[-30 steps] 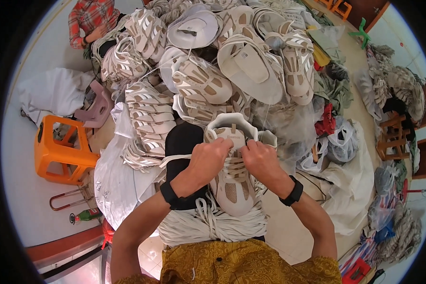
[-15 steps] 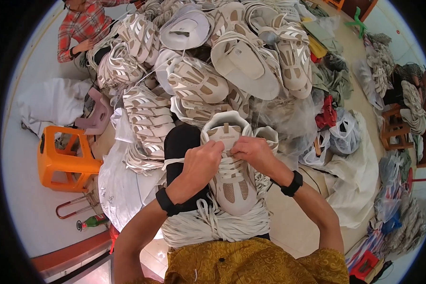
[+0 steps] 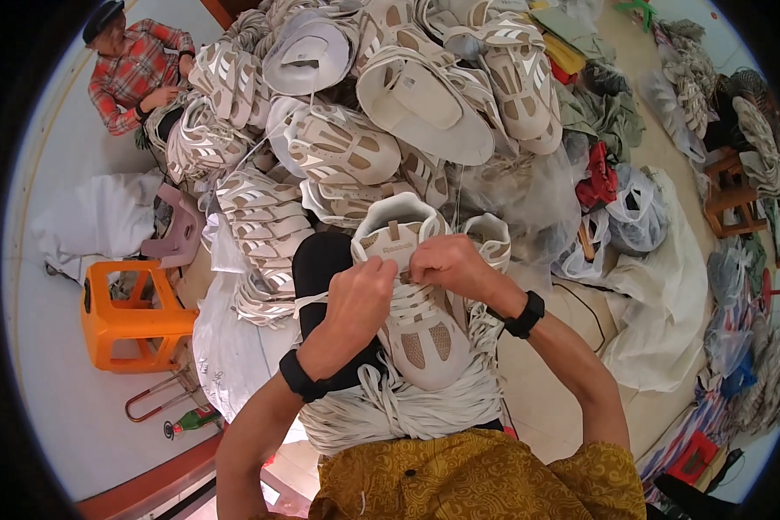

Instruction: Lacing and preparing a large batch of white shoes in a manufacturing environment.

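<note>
Shoe (image 3: 416, 321) on lace bundle (image 3: 399, 403), shoe pile (image 3: 381, 113) behind, stool (image 3: 130, 316) left.

Shoe workshop floor — heaped pale sneakers (image 3: 381, 113), lace bundle (image 3: 407, 407), orange stool (image 3: 130, 316), another seated worker (image 3: 139, 74)

A heap of beige sneakers (image 3: 381, 130) blocks the upper frame; bare grey floor (image 3: 52, 381) lies open at lower left, beyond the orange plastic stool (image 3: 130, 321)
</note>
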Demonstrator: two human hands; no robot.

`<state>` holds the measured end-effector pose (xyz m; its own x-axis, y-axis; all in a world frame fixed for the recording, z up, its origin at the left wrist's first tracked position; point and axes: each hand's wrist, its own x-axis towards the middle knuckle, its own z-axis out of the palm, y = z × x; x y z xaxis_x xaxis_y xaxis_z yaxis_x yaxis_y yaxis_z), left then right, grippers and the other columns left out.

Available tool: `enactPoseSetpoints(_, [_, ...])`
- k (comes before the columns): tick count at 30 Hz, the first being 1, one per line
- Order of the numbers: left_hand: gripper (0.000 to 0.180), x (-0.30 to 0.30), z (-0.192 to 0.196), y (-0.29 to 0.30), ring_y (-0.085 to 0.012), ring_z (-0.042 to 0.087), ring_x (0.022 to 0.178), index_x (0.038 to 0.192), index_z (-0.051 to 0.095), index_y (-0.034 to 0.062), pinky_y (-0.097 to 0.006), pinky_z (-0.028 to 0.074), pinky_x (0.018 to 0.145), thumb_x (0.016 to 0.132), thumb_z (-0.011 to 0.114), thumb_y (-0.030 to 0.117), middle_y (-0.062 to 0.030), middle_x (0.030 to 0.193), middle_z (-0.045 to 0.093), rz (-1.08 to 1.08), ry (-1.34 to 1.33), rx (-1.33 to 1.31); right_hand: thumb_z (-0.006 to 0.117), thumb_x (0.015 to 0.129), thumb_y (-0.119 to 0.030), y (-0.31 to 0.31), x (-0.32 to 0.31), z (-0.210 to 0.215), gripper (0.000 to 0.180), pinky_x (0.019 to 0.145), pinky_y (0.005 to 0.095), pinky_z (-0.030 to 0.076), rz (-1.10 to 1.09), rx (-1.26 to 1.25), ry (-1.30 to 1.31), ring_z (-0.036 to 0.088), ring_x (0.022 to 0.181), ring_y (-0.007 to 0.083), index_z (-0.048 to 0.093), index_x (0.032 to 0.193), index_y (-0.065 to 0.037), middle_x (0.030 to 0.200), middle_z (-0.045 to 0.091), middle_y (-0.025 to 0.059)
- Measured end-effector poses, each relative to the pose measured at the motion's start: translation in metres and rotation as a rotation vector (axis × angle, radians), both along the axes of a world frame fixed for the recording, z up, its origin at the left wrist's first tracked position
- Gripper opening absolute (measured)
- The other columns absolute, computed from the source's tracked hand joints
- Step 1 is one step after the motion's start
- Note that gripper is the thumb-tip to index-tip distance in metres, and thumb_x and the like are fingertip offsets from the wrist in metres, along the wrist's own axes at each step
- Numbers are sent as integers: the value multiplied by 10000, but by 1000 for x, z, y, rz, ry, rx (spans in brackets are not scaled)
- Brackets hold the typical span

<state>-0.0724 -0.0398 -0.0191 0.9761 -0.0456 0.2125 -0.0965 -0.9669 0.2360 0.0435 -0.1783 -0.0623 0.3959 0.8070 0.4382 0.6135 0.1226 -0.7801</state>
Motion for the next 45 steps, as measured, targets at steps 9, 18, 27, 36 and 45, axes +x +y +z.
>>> enactPoseSetpoints(9, [68, 6, 4, 5, -257, 553, 589, 687, 509, 48, -352, 454, 511, 675, 570, 19, -89, 618, 492, -94, 24, 44, 621, 599, -36, 3, 6, 1, 76, 477, 304, 419, 0, 45, -6, 550, 520, 210, 558, 585, -76, 555, 557, 37])
enactPoseSetpoints(18, [76, 9, 7, 6, -274, 567, 605, 702, 496, 38, -367, 456, 512, 671, 564, 22, -108, 652, 520, -37, 73, 89, 606, 605, -8, 3, 11, 0, 61, 506, 265, 416, 100, -22, 149, 538, 535, 149, 554, 606, -40, 570, 558, 20])
enactPoseSetpoints(27, [78, 9, 7, 0, -255, 569, 608, 713, 489, 31, -345, 462, 499, 662, 545, 11, -102, 656, 506, -102, 66, 163, 613, 613, -24, 0, -6, 2, 65, 534, 274, 432, -55, -48, 168, 556, 556, 173, 563, 650, -44, 588, 572, 43])
enactPoseSetpoints(36, [81, 5, 1, -21, -226, 543, 646, 720, 516, 43, -338, 456, 523, 650, 546, 13, -76, 659, 491, 24, -66, 212, 612, 645, -70, -6, -25, 0, 103, 540, 374, 449, -309, 54, 52, 583, 636, 271, 546, 723, -58, 649, 588, 91])
enactPoseSetpoints(45, [125, 6, -3, -30, -276, 554, 702, 801, 545, 35, -367, 444, 582, 693, 578, -18, -103, 728, 555, 149, -73, -51, 572, 695, -57, -6, -34, 6, 167, 523, 360, 458, -393, -81, -92, 583, 603, 283, 531, 856, -63, 640, 583, 99])
